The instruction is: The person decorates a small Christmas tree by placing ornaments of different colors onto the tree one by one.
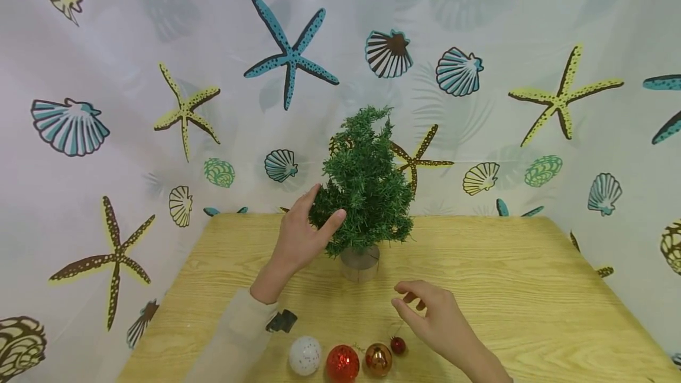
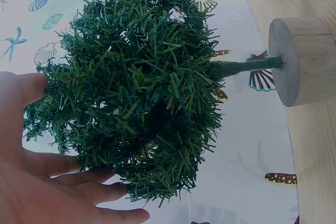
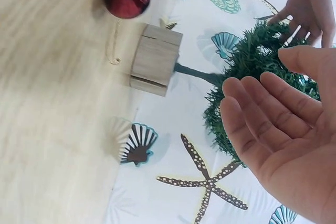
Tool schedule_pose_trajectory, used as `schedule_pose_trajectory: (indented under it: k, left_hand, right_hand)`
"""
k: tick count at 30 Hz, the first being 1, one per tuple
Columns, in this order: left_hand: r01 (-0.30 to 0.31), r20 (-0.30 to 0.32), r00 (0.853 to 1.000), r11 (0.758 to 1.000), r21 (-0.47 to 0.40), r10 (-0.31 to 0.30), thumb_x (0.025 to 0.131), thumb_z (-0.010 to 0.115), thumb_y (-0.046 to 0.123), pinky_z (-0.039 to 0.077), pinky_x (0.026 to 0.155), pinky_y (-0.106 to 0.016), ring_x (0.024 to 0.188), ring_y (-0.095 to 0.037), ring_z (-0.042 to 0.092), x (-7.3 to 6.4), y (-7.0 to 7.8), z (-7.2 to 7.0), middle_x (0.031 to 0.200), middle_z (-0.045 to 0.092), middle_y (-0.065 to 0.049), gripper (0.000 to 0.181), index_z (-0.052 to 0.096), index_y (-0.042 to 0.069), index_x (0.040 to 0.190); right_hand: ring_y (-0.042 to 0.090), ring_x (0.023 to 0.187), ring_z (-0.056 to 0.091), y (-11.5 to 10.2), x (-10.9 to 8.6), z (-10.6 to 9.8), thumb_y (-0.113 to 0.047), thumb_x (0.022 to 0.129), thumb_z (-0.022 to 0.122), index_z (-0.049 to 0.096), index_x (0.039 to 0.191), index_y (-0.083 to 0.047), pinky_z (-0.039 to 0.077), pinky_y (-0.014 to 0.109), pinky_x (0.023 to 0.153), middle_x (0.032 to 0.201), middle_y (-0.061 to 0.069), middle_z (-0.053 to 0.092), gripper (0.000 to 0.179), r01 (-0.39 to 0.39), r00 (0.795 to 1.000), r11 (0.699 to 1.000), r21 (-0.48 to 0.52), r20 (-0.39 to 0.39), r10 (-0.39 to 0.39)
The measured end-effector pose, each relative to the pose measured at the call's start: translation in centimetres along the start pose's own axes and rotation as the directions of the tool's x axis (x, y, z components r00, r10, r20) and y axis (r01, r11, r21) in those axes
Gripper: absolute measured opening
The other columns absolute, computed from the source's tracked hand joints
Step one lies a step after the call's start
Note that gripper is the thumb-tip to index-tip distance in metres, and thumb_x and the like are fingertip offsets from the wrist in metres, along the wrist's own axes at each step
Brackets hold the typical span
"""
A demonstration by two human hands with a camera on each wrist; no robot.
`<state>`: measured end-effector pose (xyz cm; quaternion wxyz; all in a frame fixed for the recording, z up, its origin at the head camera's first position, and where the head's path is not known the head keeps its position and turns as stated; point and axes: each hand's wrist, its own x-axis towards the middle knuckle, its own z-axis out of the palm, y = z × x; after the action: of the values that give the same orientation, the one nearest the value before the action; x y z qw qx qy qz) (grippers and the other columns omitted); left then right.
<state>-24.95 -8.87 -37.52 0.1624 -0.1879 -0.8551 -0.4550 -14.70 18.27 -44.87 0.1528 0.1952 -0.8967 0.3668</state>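
Note:
A small artificial Christmas tree [image 1: 367, 188] stands upright on a round wooden base [image 1: 360, 263]. My left hand [image 1: 305, 226] is at the tree's left side, fingers spread and fairly straight, fingertips against the green branches in the left wrist view. Above the table, right of the base, hovers my right hand [image 1: 433, 315], its fingers loosely bent and nothing held. Nearest to it is a small dark red ball ornament [image 1: 398, 345] with a thin gold loop [image 3: 113, 45].
Along the near edge of the wooden table [image 1: 495, 276] lie a white speckled ball [image 1: 305, 355], a red glitter ball [image 1: 343, 363] and a shiny copper ball [image 1: 379, 359]. A small black item [image 1: 282, 321] is beside the left sleeve [image 1: 239, 330]. A patterned curtain [image 1: 340, 117] surrounds the table.

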Motion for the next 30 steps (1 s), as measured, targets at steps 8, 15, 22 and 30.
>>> schedule_pose_trajectory:
  k: [8,15,22,30]
  left_hand:
    - [0.013,0.006,1.000,1.000,-0.009,-0.013,0.102,0.068,0.044,0.032,0.122,-0.069,0.157,-0.044,0.032,-0.1,0.2,0.0,0.169,0.036,-0.021,0.080,0.034,0.011,0.166]
    - [0.011,0.011,1.000,1.000,-0.001,-0.011,0.102,0.068,0.044,0.031,0.122,-0.069,0.158,-0.043,0.032,0.0,0.2,-0.1,0.169,0.036,-0.020,0.080,0.033,0.011,0.166]
    - [0.005,0.009,1.000,1.000,0.001,-0.005,0.102,0.068,0.044,0.031,0.122,-0.069,0.157,-0.044,0.032,0.0,0.2,-0.2,0.169,0.036,-0.021,0.080,0.033,0.011,0.166]
    - [-0.001,0.010,1.000,1.000,0.001,0.001,0.102,0.069,0.043,0.032,0.121,-0.069,0.157,-0.044,0.033,0.0,0.1,-0.2,0.168,0.037,-0.021,0.080,0.033,0.010,0.166]
  right_hand:
    - [0.003,0.085,0.070,0.4,-0.9,0.7,-0.025,0.102,0.072,0.078,0.113,-0.011,0.056,0.023,0.066,0.107,0.007,0.079,0.019,0.000,0.995,1.000,0.020,0.100,-0.002]
    - [0.001,0.082,0.068,0.9,-1.2,0.8,-0.026,0.101,0.073,0.078,0.112,-0.011,0.054,0.023,0.065,0.106,0.004,0.079,0.019,-0.028,0.989,1.000,0.005,0.145,0.027]
    - [0.001,0.077,0.066,1.5,-1.6,1.0,-0.024,0.097,0.076,0.078,0.109,-0.007,0.052,0.022,0.063,0.105,0.006,0.079,0.021,-0.074,0.973,0.996,-0.044,0.216,0.082]
    - [-0.004,0.068,0.057,1.9,-1.9,1.3,-0.022,0.097,0.077,0.078,0.105,-0.004,0.049,0.021,0.060,0.101,0.008,0.078,0.019,-0.079,0.954,0.996,-0.032,0.288,0.085]
